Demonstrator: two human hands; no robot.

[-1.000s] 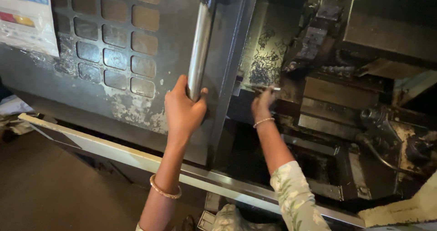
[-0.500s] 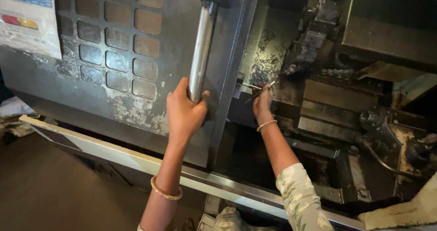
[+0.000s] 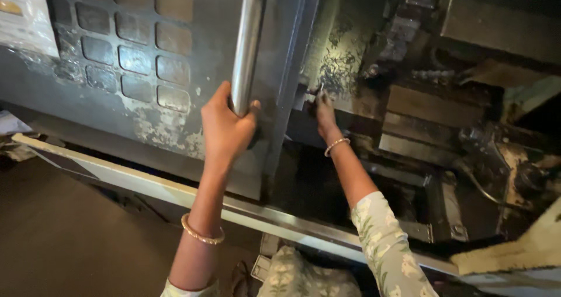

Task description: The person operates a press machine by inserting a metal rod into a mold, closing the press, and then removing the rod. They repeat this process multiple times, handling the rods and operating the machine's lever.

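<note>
Holding the door handle (image 3: 246, 45) firmly in the closed left hand (image 3: 225, 127) steadies you; the right hand (image 3: 325, 111) seemingly pinches 1 small metal piece (image 3: 319, 90) inside the machine's left edge.

A machine workshop: a large metalworking machine (image 3: 444, 116) stands open, its grimy sliding door (image 3: 146, 69) fitted with a steel handle (image 3: 248, 40), oily metal blocks and swarf (image 3: 339, 63) inside.
</note>
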